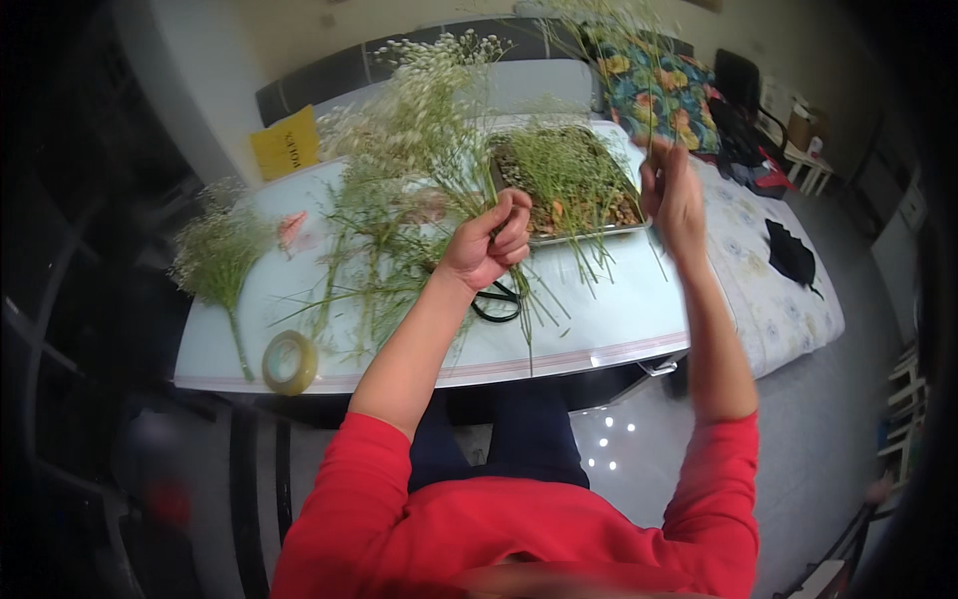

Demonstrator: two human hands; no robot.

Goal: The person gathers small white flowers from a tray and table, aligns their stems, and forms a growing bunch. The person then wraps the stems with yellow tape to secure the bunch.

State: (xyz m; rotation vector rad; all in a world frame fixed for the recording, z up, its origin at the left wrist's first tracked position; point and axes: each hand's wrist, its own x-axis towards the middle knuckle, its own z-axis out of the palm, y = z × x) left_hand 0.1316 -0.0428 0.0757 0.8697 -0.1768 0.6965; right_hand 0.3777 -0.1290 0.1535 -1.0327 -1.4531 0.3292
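My left hand [494, 239] is closed around the stems of a bunch of baby's breath [438, 105], whose white heads spread above and behind it. Over the table's right side, my right hand [673, 195] grips some thin green sprigs [655, 82] that rise past the sofa. It is slightly blurred. Loose green stems [367, 247] lie spread across the table [419, 367] left of my left hand. Black scissor handles [498, 307] show just below that hand; their blades are hidden.
A metal tray [561, 238] holds more sprigs and brown bits. A separate tied-looking bunch [224, 262] lies at the left, near a roll of clear tape [290, 363] at the front edge. A floral cushion [658, 93] and black cloth [790, 253] lie on the seating.
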